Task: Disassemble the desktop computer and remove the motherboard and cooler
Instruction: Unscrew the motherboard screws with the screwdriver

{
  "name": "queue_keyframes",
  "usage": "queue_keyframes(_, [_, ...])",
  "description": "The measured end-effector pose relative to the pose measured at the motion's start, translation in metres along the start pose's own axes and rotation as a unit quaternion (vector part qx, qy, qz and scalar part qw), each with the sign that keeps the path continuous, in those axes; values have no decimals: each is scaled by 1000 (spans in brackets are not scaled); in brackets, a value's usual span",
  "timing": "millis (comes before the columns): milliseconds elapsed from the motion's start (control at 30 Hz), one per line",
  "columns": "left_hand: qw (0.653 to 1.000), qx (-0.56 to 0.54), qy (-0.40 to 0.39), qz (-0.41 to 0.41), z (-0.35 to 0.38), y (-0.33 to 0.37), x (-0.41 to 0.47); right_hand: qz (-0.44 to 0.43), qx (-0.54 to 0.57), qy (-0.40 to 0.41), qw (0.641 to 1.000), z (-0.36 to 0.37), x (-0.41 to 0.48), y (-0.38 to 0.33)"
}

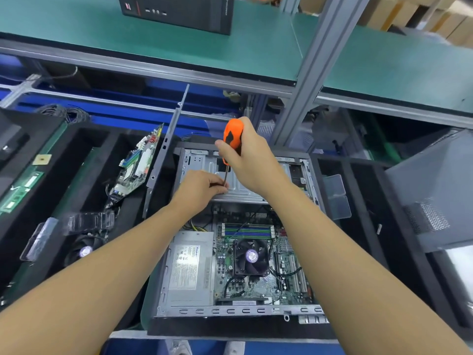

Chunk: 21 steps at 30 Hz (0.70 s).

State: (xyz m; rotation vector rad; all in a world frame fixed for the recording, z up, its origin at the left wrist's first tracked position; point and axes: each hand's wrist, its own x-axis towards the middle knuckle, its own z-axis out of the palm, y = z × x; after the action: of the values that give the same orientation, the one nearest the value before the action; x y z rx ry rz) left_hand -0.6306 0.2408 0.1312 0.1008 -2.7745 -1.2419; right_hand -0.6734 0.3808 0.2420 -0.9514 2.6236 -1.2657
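The computer case is already opened. The motherboard and cooler are not yet taken out. An orange screwdriver is gripped by the right hand. Its thin shaft is pinched by the left hand at the metal drive cage.

No legible text anywhere.

Bare forearms, bare left hand and right hand, pale sneakers
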Motion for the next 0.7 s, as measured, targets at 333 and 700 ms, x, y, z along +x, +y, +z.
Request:
queue_keyframes(333, [1000,-8,-4,-8,0,-2,0,-2,-4,1,1000,-2,0,1])
queue_keyframes(700, [999,-24,8,-23,4,-5,2,-1,-12,-4,1000,-2,1,-1])
